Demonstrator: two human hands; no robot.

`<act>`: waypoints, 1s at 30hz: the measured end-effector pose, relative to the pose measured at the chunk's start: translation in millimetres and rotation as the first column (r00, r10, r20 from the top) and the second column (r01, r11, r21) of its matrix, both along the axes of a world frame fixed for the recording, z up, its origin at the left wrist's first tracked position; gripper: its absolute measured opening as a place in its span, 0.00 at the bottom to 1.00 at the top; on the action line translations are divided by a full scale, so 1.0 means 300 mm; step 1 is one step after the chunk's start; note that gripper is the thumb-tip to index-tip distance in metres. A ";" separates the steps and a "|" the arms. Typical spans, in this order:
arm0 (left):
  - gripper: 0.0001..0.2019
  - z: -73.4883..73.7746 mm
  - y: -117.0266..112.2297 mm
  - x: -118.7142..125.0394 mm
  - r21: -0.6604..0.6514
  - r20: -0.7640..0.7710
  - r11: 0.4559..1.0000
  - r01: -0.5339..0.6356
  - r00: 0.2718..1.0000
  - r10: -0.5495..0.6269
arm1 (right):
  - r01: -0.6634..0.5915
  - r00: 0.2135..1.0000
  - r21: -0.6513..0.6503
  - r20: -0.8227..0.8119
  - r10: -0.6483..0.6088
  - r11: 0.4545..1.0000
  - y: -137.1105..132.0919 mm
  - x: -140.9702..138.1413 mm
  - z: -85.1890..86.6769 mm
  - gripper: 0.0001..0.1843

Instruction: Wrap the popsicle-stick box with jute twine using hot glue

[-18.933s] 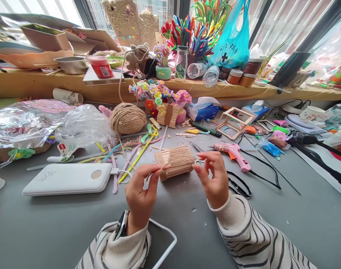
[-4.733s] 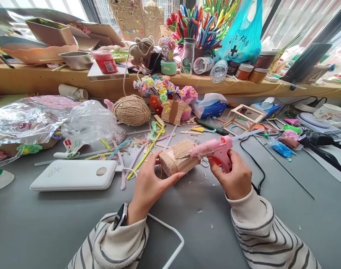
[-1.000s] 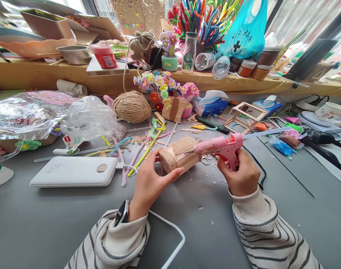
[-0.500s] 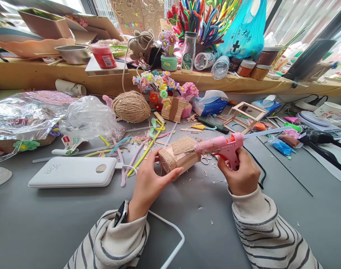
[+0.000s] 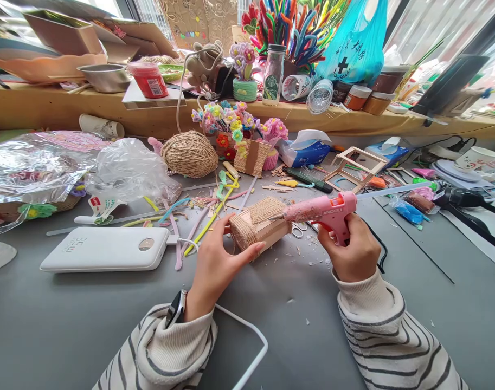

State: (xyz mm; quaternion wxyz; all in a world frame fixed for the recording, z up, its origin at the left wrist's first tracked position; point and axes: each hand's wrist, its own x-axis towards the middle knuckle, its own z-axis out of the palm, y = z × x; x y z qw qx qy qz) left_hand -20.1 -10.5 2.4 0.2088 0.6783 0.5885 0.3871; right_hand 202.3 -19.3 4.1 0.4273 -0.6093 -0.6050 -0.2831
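Note:
My left hand (image 5: 220,257) grips the near left end of a small wooden box (image 5: 271,235) partly covered with jute twine, thumb along its front and fingers behind. In my right hand (image 5: 355,246) is a pink glue gun (image 5: 324,211), pointing left with its nozzle over the box's wooden face, close to the twine. Whether the tip touches the box I cannot tell. A translucent glue stick (image 5: 393,189) juts from the gun's back end. Just behind the box lie scissors (image 5: 299,230), partly hidden by it and the gun.
A white power bank (image 5: 104,249) with a cable lies left of my left hand. Behind the box are a ball of twine (image 5: 189,154), scattered pipe cleaners and craft sticks, a tissue pack (image 5: 306,149) and a wooden frame (image 5: 355,169). A crowded ledge (image 5: 149,116) runs along the back.
The glue gun and my right hand have shifted very slightly right. My left hand and the box look nearly the same.

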 end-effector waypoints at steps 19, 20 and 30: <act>0.33 0.003 -0.001 0.001 -0.016 0.004 1.000 0.001 1.000 -0.001 | -0.016 0.998 0.030 0.054 0.015 0.999 0.000 0.015 0.007 0.07; 0.33 0.003 -0.001 0.001 -0.020 0.004 1.000 -0.001 1.000 0.001 | -0.013 0.998 0.035 0.058 0.011 0.999 0.001 0.017 0.006 0.07; 0.33 0.002 0.003 0.002 -0.017 -0.003 1.000 0.003 1.000 -0.003 | -0.005 0.998 0.039 0.061 0.003 0.999 0.001 0.023 0.006 0.07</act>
